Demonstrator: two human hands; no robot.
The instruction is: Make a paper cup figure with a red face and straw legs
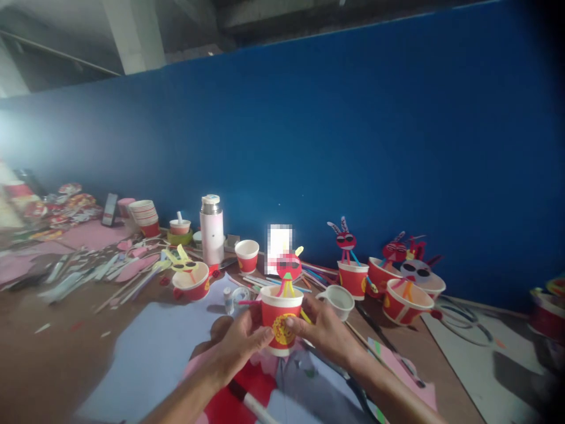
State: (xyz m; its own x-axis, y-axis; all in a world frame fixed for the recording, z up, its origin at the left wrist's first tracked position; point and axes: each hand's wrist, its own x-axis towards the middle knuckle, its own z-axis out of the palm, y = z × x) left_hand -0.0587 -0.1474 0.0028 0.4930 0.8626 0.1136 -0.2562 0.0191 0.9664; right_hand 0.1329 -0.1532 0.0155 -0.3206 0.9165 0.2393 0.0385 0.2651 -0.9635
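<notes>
Left hand (pixel 245 340) and right hand (pixel 326 331) gripping red paper cup (pixel 282 309) from opposite sides, cup upright over middle of surface (pixel 44 377). Room tight on right: grey mug (pixel 339 301) just beside right hand. Wider on left: blue paper sheet (pixel 145 338), then small paper scraps (pixel 43 328). Far edge runs along blue wall (pixel 375 135), thermos (pixel 212 235) near it.

No text can be read; the cup (pixel 281 306) bears a blurred yellow emblem (pixel 281 332), the phone (pixel 109 210) left of it an illegible screen.
</notes>
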